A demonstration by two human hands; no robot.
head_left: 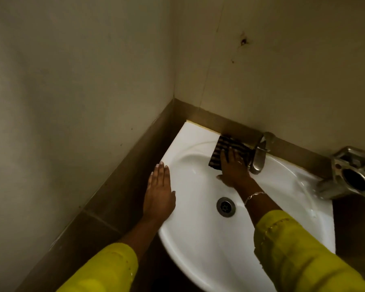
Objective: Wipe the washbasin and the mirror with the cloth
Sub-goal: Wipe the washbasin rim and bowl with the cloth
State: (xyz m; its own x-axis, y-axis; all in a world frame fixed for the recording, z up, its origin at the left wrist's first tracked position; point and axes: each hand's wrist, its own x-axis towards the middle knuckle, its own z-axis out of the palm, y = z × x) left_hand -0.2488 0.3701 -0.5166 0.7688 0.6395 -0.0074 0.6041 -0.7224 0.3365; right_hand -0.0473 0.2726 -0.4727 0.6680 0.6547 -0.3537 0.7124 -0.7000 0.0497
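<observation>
The right hand (233, 167) lies flat, fingers spread, pressing 1 dark striped cloth (224, 149) against the back rim of the white washbasin (198, 239). The cloth sits under the fingertips and reaches beyond them toward the wall, just left of the metal tap (258, 159). A thin bracelet (253, 195) circles that wrist, and a yellow-green sleeve (293, 253) covers the forearm. The left hand (159, 192) is open and holds nothing; its palm rests flat on the basin's left edge, fingers together and pointing away from the person. 2 hands are in view, both in yellow-green sleeves. 1 round metal drain (226, 206) sits in the bowl's middle, between the 2 forearms. 1 metal holder (350, 178) with a round hole hangs on the wall at the basin's right. The basin stands in a corner of 2 pale walls with a brown tile band (122, 182).
</observation>
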